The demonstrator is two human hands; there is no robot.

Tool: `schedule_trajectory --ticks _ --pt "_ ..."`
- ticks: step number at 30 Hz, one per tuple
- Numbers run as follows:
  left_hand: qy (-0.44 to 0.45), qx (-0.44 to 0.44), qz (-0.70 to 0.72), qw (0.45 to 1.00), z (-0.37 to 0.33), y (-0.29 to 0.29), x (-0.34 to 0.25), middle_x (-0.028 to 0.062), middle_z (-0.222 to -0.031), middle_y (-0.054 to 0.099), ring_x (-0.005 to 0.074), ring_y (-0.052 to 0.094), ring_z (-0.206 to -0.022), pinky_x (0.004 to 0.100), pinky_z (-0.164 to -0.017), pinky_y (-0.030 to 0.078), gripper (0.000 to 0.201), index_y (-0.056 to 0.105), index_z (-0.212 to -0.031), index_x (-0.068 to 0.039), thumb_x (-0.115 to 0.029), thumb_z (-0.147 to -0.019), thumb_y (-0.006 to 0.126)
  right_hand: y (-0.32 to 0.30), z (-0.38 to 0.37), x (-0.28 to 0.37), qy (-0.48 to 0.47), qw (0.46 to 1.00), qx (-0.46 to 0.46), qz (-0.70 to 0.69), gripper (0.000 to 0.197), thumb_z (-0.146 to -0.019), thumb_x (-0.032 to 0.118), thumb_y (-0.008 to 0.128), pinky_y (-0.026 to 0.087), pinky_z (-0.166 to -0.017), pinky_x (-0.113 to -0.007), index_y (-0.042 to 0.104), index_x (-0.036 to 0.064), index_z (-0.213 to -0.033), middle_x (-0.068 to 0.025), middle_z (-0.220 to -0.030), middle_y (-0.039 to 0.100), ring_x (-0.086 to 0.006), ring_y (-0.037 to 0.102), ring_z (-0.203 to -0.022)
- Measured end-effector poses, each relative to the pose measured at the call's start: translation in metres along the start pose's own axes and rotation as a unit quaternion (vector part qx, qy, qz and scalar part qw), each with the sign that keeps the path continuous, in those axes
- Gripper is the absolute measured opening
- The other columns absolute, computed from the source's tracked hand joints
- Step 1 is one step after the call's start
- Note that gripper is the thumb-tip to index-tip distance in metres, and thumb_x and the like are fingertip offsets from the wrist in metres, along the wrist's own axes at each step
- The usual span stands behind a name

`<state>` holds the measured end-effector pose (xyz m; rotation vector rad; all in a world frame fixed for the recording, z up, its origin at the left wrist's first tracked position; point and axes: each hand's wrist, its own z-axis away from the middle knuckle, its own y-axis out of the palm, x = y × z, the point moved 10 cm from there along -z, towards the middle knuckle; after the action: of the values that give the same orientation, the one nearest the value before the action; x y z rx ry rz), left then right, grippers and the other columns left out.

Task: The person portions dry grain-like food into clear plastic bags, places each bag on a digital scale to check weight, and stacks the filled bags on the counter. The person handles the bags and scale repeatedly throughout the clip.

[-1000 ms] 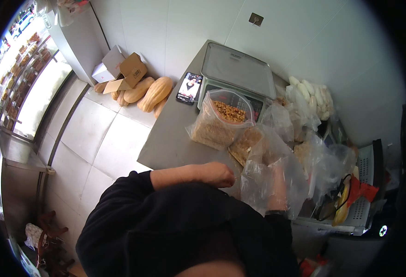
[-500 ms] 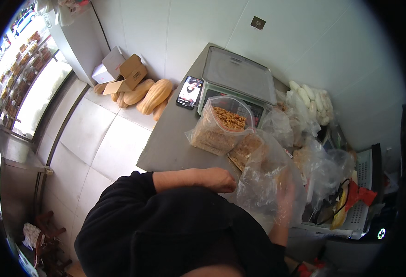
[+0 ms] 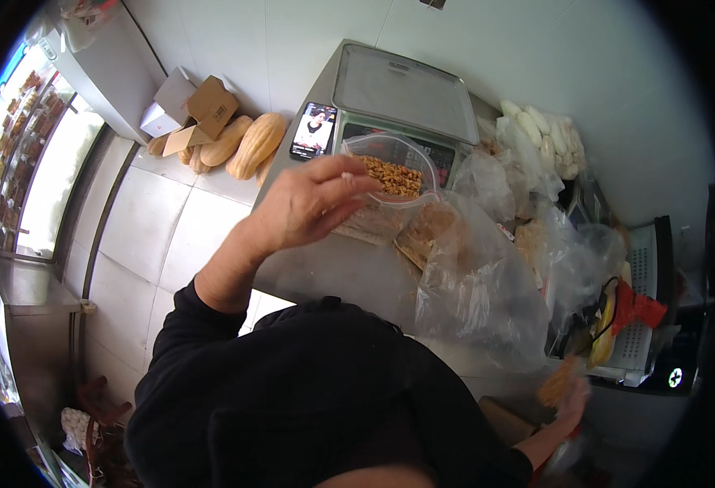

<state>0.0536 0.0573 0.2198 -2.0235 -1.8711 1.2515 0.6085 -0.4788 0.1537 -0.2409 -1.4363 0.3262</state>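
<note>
"Pinching what, down at the lower right?"

"A golden-brown piece [image 3: 558,384], in the right hand [image 3: 571,404]. Both are blurred, so I cannot tell how each finger sits on it. The piece looks flat and rough, and it is out past the edge of the grey table [image 3: 325,276]."

"And the left hand [image 3: 313,199]?"

"Raised above the table, fingers reaching forward, loosely bent, a gap between them and the thumb. It overlaps the near side of an open zip bag [image 3: 375,224]; whether they touch I cannot tell."

"How does that bag look?"

"Clear, standing with its mouth wide, a reddish line along the seal. Glossy brown chunks [image 3: 393,177] show inside, knobbly, like nuts. Just right of it lies a brown slab [image 3: 429,230], partly behind a large, crumpled clear plastic bag [image 3: 483,297]."

"Any writing?"

"A phone [image 3: 313,130], left of the zip bag, shows a lit picture of a person with small pale lines of text under it, too tiny to make out. Behind the bag, a scale [image 3: 406,93] has a dark panel with small markings, half hidden by the plastic. The cardboard box [image 3: 213,106] on the floor bears a dark printed mark on one flap."

"Beside that box?"

"Long tan squashes [image 3: 257,146], ribbed and lying close together."
</note>
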Motion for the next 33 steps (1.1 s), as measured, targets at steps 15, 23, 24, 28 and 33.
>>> schedule_trajectory --ticks 15,23,24,28,33 --pt "-0.015 0.035 -0.033 0.999 -0.003 0.031 0.024 0.0075 -0.097 0.061 0.0275 0.064 -0.076 0.0351 -0.063 0.052 0.012 0.062 -0.092 -0.005 -0.002 -0.081 0.059 0.520 0.325 0.236 -0.333 0.694 0.638 -0.028 0.035 -0.088 0.011 0.059 0.050 -0.083 -0.030 0.053 0.0022 -0.122 -0.0063 -0.102 0.063 -0.0160 0.061 -0.091" --pt "0.007 -0.040 -0.025 0.999 0.003 0.025 0.028 0.0073 -0.094 0.061 0.0264 0.064 -0.078 0.0326 -0.067 0.053 0.020 0.065 -0.097 -0.008 0.000 -0.079 0.063 0.580 0.387 0.178 -0.249 0.527 0.773 0.249 0.037 -0.083 0.005 0.059 0.045 -0.092 -0.029 0.056 -0.0017 -0.119 -0.0072 -0.109 0.063 -0.0146 0.058 -0.100" --pt "0.006 -0.042 -0.024 0.999 0.003 0.025 0.029 0.0073 -0.094 0.061 0.0263 0.064 -0.079 0.0325 -0.067 0.053 0.021 0.065 -0.097 -0.008 0.001 -0.078 0.063 0.582 0.389 0.175 -0.297 0.499 0.757 0.299 0.036 -0.082 0.006 0.059 0.045 -0.090 -0.029 0.057 -0.0010 -0.118 -0.0076 -0.107 0.064 -0.0155 0.058 -0.098" --pt "0.007 -0.046 -0.044 0.998 0.002 0.025 0.028 0.0074 -0.093 0.061 0.0262 0.063 -0.079 0.0320 -0.067 0.053 0.024 0.066 -0.098 -0.008 0.001 -0.076 0.064 0.586 0.401 0.169 -0.445 0.396 0.671 0.442 0.034 -0.080 0.013 0.062 0.047 -0.080 -0.032 0.060 0.0020 -0.111 -0.0112 -0.097 0.066 -0.0216 0.061 -0.088" --pt "0.007 -0.020 -0.043 0.999 -0.002 0.028 0.026 0.0079 -0.094 0.062 0.0256 0.064 -0.082 0.0306 -0.069 0.053 0.024 0.067 -0.098 -0.007 0.003 -0.076 0.064 0.584 0.427 0.162 -0.532 0.337 0.621 0.466 0.020 -0.081 0.016 0.060 0.046 -0.070 -0.038 0.061 0.0019 -0.094 -0.0160 -0.084 0.063 -0.0310 0.058 -0.076"
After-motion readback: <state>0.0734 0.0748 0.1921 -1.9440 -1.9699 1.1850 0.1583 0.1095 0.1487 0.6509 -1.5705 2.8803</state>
